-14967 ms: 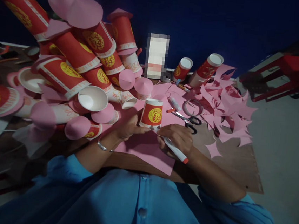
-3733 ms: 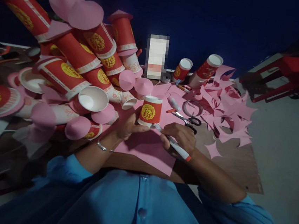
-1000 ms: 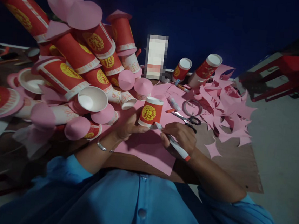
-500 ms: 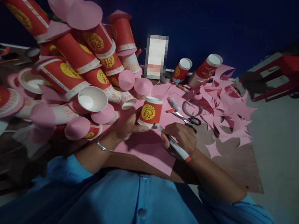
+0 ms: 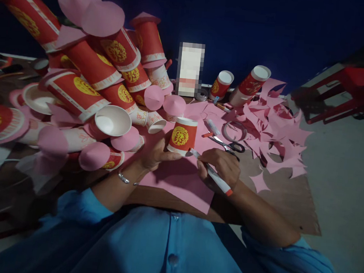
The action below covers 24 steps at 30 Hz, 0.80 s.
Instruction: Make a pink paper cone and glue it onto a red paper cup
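Head: right hand [image 5: 220,168] partly covers scissors [image 5: 227,145] near cup [image 5: 182,136]

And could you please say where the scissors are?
In the head view, the scissors lie right of centre, between the right hand and the tape roll.

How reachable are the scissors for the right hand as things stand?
Likely yes: the scissors lie just beyond the right hand, their upper handle uncovered. The marker in that hand's grip is the main hindrance and would probably need putting down first.
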### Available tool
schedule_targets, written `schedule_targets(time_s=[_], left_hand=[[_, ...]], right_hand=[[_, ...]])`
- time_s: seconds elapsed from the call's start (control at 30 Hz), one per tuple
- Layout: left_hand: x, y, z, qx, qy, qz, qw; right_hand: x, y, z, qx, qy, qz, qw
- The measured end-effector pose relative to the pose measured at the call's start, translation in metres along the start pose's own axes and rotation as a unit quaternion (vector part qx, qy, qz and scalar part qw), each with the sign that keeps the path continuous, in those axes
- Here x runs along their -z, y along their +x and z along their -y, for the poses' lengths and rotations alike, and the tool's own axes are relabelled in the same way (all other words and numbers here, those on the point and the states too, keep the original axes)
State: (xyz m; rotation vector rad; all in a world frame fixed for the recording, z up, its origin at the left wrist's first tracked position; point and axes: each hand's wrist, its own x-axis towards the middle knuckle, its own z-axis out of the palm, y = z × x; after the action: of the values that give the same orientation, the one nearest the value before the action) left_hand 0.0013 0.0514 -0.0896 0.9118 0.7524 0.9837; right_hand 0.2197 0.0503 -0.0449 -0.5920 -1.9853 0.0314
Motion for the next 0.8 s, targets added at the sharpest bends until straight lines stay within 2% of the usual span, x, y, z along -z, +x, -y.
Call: schedule_targets(time_s=[0.8], left_hand=[[0.0038, 0.0021, 0.0044, -0.010, 0.007, -0.010, 1.000]], right_hand=[[-0.0014, 0.0001, 0.0025, 0.006, 0.014, 0.007, 1.000]])
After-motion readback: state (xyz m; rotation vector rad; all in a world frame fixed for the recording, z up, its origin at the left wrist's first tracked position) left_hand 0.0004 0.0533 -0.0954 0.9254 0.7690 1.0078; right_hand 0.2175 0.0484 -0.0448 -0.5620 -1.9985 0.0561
